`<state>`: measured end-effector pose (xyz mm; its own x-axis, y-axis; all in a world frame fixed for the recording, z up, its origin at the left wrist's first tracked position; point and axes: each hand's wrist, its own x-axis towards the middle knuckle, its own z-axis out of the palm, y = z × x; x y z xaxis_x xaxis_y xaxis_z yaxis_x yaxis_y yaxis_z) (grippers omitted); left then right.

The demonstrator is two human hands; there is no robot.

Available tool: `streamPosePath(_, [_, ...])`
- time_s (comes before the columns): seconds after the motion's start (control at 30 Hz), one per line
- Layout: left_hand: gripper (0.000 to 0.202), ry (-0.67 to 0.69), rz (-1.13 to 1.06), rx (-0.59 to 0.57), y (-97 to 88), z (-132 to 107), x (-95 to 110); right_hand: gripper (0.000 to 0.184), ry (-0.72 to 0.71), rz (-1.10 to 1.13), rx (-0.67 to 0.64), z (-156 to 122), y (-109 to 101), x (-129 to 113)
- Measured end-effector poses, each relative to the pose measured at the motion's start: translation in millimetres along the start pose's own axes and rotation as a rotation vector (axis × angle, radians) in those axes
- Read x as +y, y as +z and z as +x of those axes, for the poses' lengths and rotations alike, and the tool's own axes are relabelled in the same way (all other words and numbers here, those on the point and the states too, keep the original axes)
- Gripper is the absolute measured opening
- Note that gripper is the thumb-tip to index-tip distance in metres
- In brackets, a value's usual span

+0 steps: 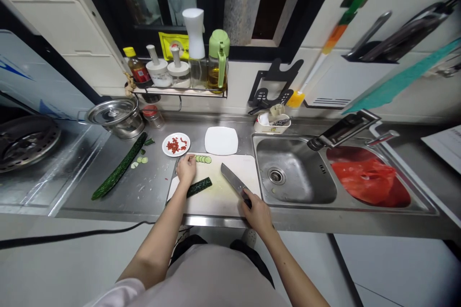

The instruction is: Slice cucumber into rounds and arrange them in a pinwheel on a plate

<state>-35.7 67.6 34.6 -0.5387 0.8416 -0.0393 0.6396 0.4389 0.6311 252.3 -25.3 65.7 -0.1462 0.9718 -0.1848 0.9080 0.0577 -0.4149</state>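
My right hand (258,212) grips the dark handle of a kitchen knife (233,178), its blade lying low over the white cutting board (216,206) and pointing away to the left. At the board's far left edge, my left hand (186,169) has its fingers drawn together at the left end of a short row of cucumber slices (203,159). A cut length of cucumber (200,186) lies on the board, partly hidden beneath my left forearm. Just beyond the board are a white plate with chopped red pieces (164,146) and a bare white square plate (221,140).
On the left counter lie a whole cucumber (120,165) and several small offcuts (142,159), with a lidded steel pot (117,115) behind. The sink (298,172) borders the board on the right; a red plastic bag (363,180) sits in its second basin. Seasoning bottles stand on a wall rack (180,91).
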Motion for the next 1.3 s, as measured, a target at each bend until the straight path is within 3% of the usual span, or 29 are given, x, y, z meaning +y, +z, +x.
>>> streamPosePath(0.2, [0.027,0.024,-0.047,-0.036,-19.1,-20.9,-30.6,0.035,0.065,-0.012,-0.053,3.3,5.0,-2.6])
streamPosePath(0.37, [0.025,0.179,-0.027,-0.086,-27.3,-40.7,-40.0,0.037,0.064,-0.017,-0.095,9.1,5.2,-12.0])
streamPosePath(0.63, [0.023,0.327,-0.021,-0.177,-25.7,-64.4,-30.7,0.035,0.035,0.107,-0.083,13.0,11.6,-22.7])
streamPosePath(1.0, [0.022,0.476,0.027,-0.277,-17.0,-71.5,-18.8,0.027,0.003,0.109,-0.076,24.7,18.9,-38.4])
streamPosePath(1.3, [0.024,0.527,0.012,-0.28,-8.4,-72.4,-22.4,0.023,-0.04,0.097,-0.205,25.0,16.2,-49.5])
